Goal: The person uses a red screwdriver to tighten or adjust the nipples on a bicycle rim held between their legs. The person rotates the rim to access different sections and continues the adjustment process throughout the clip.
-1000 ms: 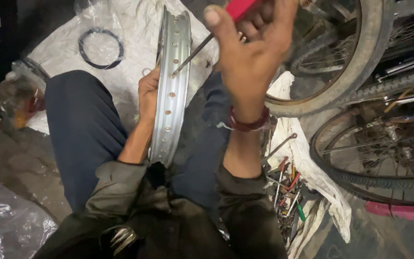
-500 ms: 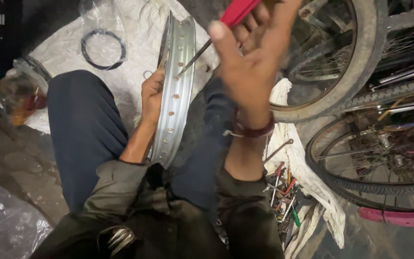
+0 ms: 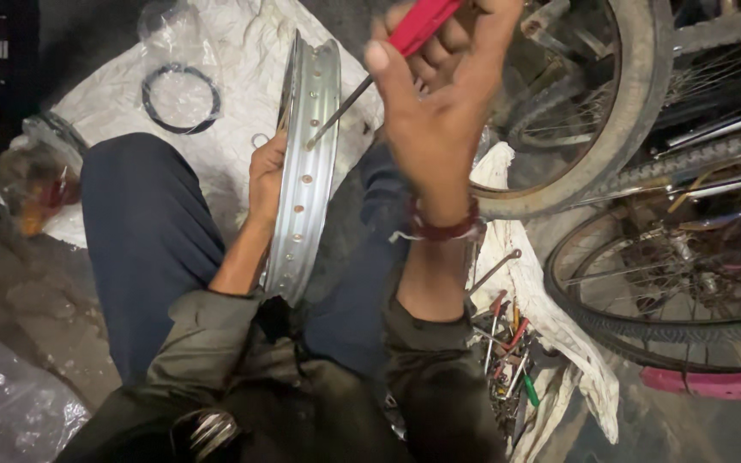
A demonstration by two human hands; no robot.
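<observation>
At the far left a crumpled clear plastic bag [image 3: 6, 411] lies on the dark floor, and above it a white sheet [image 3: 233, 129] is spread out with a thin black ring [image 3: 180, 99] lying on it. The person sits with knees apart in dark blue trousers [image 3: 143, 240].

Between the knees stands a bare silver wheel rim [image 3: 306, 163], upright on its edge and leaning slightly away from the body. The left hand [image 3: 266, 180] is closed round the rim's left flank, thumb on the near side, steadying it. The right hand [image 3: 439, 94], raised close to the camera, is clamped on the red handle of a screwdriver [image 3: 388, 60], whose thin shaft runs down and left until the tip meets the rim's inner channel near one of the spoke holes; whether it sits exactly in a hole is hard to tell at this size.

To do this well, the rim wants to be kept still against the legs by the left hand, with the tool square to the hole so that the tip does not skid along the polished channel toward the left fingers.

Further right a heap of small hand tools [image 3: 508, 351] lies on white cloth, and complete bicycle wheels [image 3: 645, 111] with tyres and spokes lean at the right edge.
</observation>
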